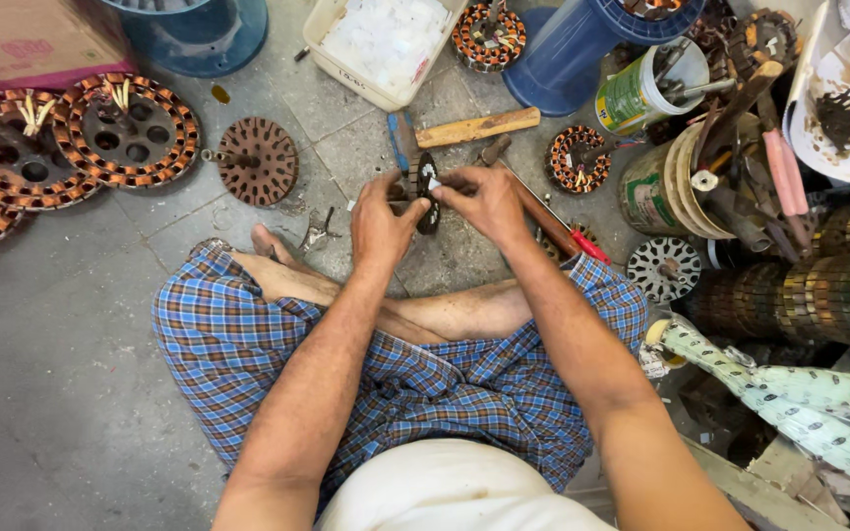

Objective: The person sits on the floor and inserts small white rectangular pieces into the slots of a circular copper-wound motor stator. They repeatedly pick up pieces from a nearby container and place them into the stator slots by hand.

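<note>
I sit cross-legged on a grey floor in blue checked cloth. Both hands hold a dark, round motor core [427,187] standing on edge in front of my legs. My left hand [379,221] grips its left side. My right hand [487,200] holds its right side, fingertips pressing a small white strip at the core's top. A hammer with a wooden handle [474,128] lies just beyond the core.
Copper-wound stators [128,130] lie at the far left, a rusty bare core [257,160] beside them. A white tray [382,44], blue buckets [573,49], tins of tools [676,182] and stacked cores [819,295] crowd the back and right. Pliers [317,233] lie near my foot.
</note>
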